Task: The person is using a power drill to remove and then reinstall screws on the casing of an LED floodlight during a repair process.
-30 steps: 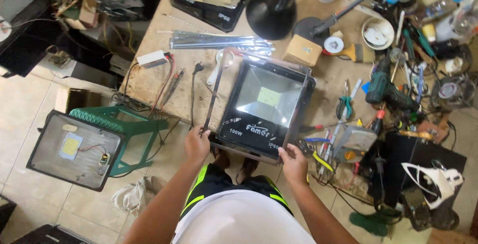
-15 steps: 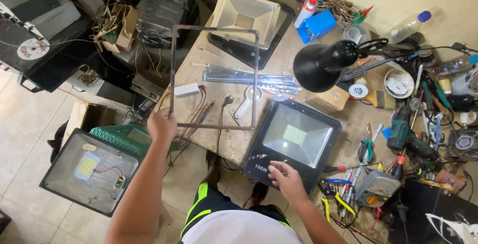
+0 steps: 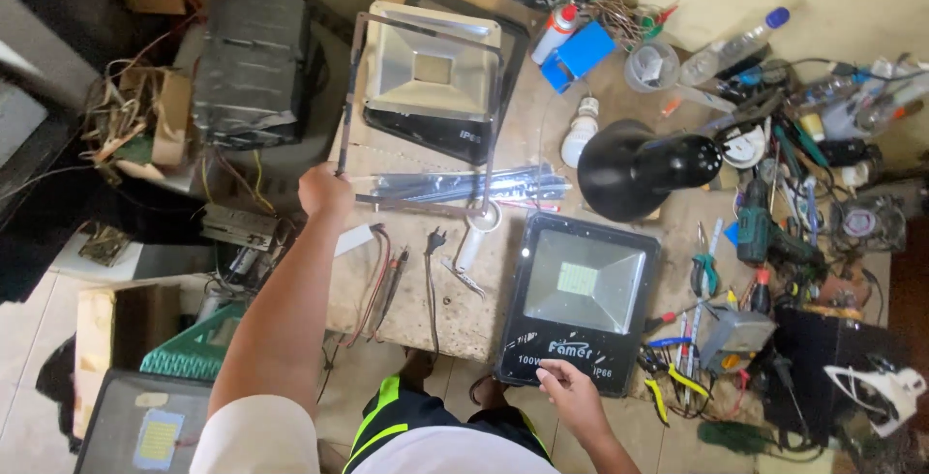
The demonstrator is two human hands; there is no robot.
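The thin rectangular metal frame (image 3: 426, 111) hangs in the air over the far left part of the surface (image 3: 406, 310), lifted above a second floodlight (image 3: 435, 82) that lies face up beneath it. Your left hand (image 3: 324, 192) grips the frame at its near left corner, fingers pressed together around the bar. Just below the frame's near edge lies a bundle of shiny metal strips (image 3: 464, 184). Your right hand (image 3: 571, 392) rests on the near edge of the black floodlight (image 3: 581, 300), fingers curled over its rim and touching the housing; this lamp sits at the front edge of the surface, glass side up. Between your two arms lie a red and black pair of cables (image 3: 382, 276) and a black plug lead (image 3: 433, 281). Behind the black floodlight stands a black desk lamp (image 3: 639, 169), and to its right a green drill (image 3: 760, 227) among scattered hand tools. On the floor at your left lies another floodlight (image 3: 145, 426).
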